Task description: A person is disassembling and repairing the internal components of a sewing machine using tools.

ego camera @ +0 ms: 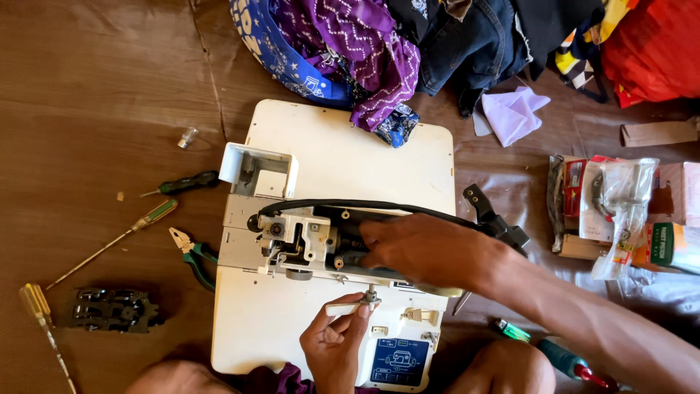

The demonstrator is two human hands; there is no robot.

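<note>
screwdrivers (138,225) left of sewing machine (343,168)

This looked like a small sewing-machine repair workshop, set up low on a brown sheet-covered floor (95,66). At the centre lay a white sewing machine (335,219) with its cover off and the inner mechanism bare. At nine o'clock, tools were spread out: a green-handled screwdriver (186,182), a long yellow-and-green screwdriver (120,241), green-handled pliers (193,255) and a dark metal machine part (109,310). At twelve o'clock a heap of clothes and fabric (379,44) was piled up. At three o'clock sat small bagged and boxed spare parts (620,211). Near five o'clock lay another screwdriver with a teal and red handle (572,362).
</note>
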